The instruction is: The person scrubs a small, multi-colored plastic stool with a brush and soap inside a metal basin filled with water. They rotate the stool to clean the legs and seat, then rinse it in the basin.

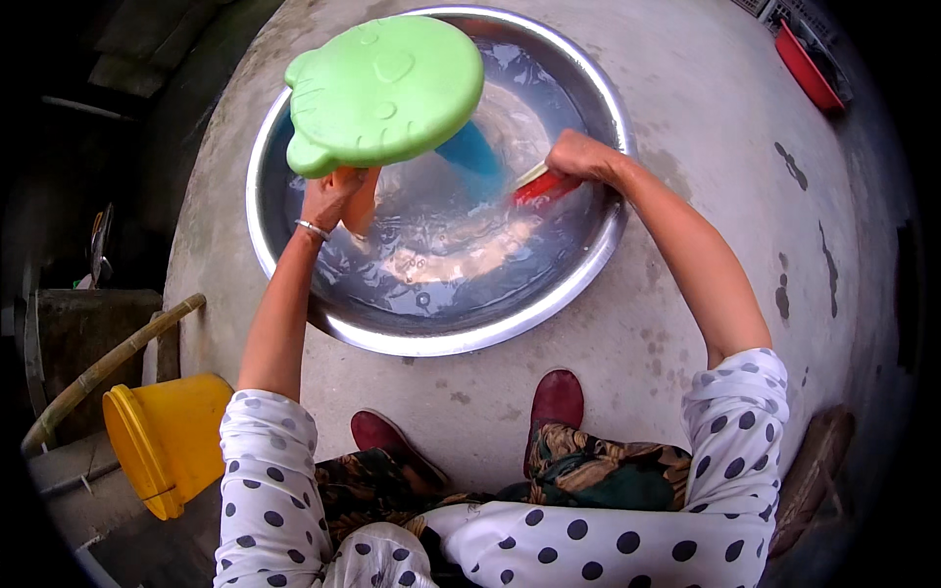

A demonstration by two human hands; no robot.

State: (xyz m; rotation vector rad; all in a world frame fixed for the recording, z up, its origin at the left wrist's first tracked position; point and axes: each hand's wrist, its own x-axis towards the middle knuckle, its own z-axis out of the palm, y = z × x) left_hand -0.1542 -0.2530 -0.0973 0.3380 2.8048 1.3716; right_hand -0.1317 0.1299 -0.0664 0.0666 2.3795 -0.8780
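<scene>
A small plastic stool with a light green, animal-face seat (392, 93) is tilted over a wide metal basin (441, 343) of water. Below the seat show an orange leg (361, 204) and a blue leg (472, 149), which dips toward the water. My left hand (336, 196) is closed round the orange leg under the seat; its fingers are partly hidden. On the basin's right side, my right hand (585, 157) grips a red and cream scrubbing tool (544, 186), held low at the water. It looks like a brush, but its working face is hidden.
On the left, a yellow bucket (186, 441) lies tipped beside a bamboo pole (113, 367). A red tub (806, 69) stands at the far right. A brown log-like piece (814, 480) lies at the lower right. My dark red shoes (557, 402) are just before the basin.
</scene>
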